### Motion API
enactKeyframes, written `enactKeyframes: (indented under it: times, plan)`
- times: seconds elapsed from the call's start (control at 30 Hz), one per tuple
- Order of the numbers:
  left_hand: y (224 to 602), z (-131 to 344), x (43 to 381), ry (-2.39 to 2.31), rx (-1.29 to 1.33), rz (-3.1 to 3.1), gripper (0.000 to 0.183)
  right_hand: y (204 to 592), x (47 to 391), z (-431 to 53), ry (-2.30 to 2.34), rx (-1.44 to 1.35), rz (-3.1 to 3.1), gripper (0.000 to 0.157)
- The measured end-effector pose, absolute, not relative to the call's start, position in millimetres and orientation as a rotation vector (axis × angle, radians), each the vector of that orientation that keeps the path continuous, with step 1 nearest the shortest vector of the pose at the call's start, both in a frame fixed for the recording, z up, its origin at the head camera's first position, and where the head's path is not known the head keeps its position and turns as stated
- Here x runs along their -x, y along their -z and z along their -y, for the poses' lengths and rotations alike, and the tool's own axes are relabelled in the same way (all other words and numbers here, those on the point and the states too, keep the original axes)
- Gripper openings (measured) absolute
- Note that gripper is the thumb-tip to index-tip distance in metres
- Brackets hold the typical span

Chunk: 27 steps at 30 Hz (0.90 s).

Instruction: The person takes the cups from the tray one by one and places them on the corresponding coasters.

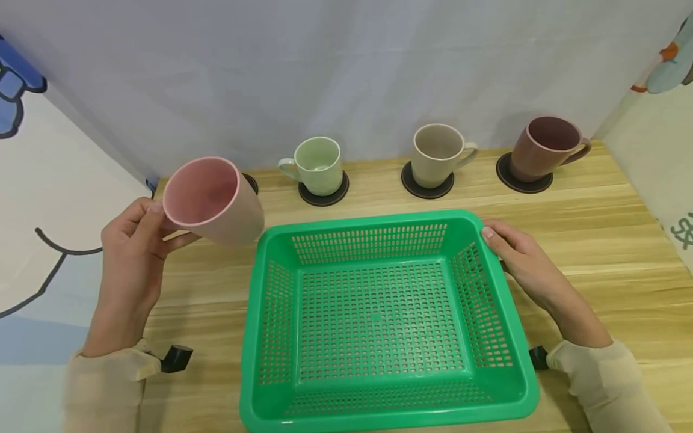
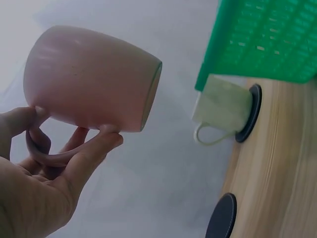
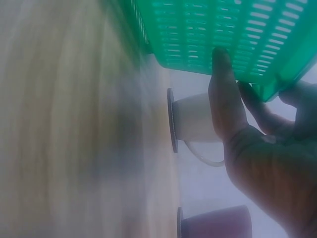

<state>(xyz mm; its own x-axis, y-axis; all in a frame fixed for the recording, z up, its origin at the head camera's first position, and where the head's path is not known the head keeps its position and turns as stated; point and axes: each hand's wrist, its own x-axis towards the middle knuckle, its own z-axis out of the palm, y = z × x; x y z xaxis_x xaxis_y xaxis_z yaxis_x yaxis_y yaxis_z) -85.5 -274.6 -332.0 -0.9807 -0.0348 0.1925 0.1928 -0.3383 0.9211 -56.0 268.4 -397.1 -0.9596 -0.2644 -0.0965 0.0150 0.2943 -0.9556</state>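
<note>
A pink mug (image 1: 240,213) is held up at the left by my left hand (image 1: 135,240), tilted so its mouth faces me. The left wrist view shows the fingers and thumb pinching around the mug's handle (image 2: 54,157). At the upper right corner of a green plastic basket (image 1: 354,225), my right hand (image 1: 522,258) grips the rim, thumb on top. Its fingers (image 3: 228,99) lie against the perforated outer wall in the right wrist view. The mug's base end is close to the basket's upper left corner in the head view.
Along the back stand a pale green mug (image 1: 319,168), a beige mug (image 1: 433,157) and a maroon mug (image 1: 544,150), each on a dark round coaster. Another coaster (image 1: 251,182) is partly hidden behind the pink mug. A pale cloth wall (image 1: 368,72) rises behind the wooden table (image 1: 601,240).
</note>
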Motion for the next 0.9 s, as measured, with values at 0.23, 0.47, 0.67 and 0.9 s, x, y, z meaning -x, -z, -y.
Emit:
enactKeyframes:
  times: [0.23,0.47,0.67,0.9]
  plan:
    - [339,288,105,2.472,0.182,1.65,0.027,397,56,-269,1.744,0.235,-2.315,0.039]
    - [346,299,124,2.545,0.206,1.571,0.022,397,56,-268,1.743,0.222,-2.321,0.037]
    - [352,306,139,2.605,0.19,1.521,0.021,397,56,-268,1.725,0.217,-2.339,0.038]
    - [359,313,156,2.625,0.129,1.506,0.021,398,55,-268,1.729,0.213,-2.332,0.039]
